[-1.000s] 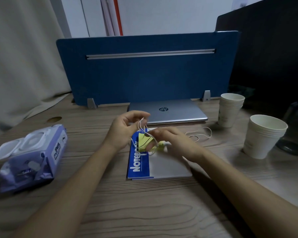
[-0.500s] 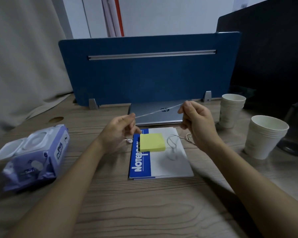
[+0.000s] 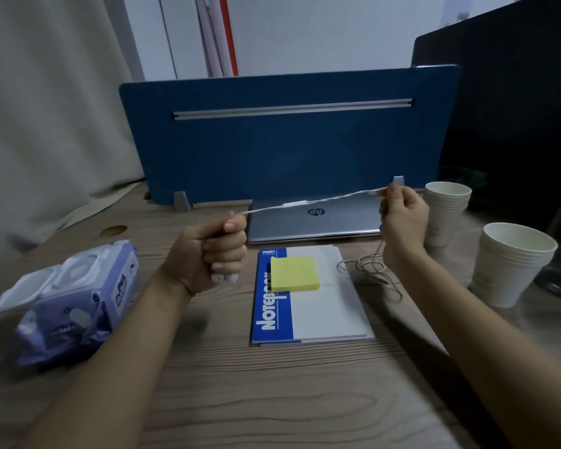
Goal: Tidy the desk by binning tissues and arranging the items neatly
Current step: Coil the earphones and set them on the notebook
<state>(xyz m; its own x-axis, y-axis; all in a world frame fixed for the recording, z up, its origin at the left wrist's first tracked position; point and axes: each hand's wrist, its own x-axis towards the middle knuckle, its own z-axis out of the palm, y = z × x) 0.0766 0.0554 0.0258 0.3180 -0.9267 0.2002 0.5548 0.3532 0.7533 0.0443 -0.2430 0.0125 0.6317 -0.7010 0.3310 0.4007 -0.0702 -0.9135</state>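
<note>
Wooden desk (image 3: pixel 272 400): bears all items.
Notebook (image 3: pixel 324 306): centre, sticky pad on top.
Left hand (image 3: pixel 208 254): fisted around earphone cable (image 3: pixel 305 203).
Right hand (image 3: pixel 402 218): pinching cable's far-right end; slack coiled beneath.
Technique: keep taut, wind even loops.

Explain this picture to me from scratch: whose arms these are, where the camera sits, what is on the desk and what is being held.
No machine here: a person wears one wide-angle camera on the head, looking forward and down, so the two bare arms are the wearer's own. The left hand and right hand each pinch a thin white cable, stretched taut between them above the desk; its slack end lies coiled by the right wrist. On the wooden desk lie a blue and white notebook with a yellow sticky-note pad on top, a closed silver laptop behind it, a purple pack of wet wipes at the left, and two stacks of paper cups at the right. A blue divider panel stands at the back.
</note>
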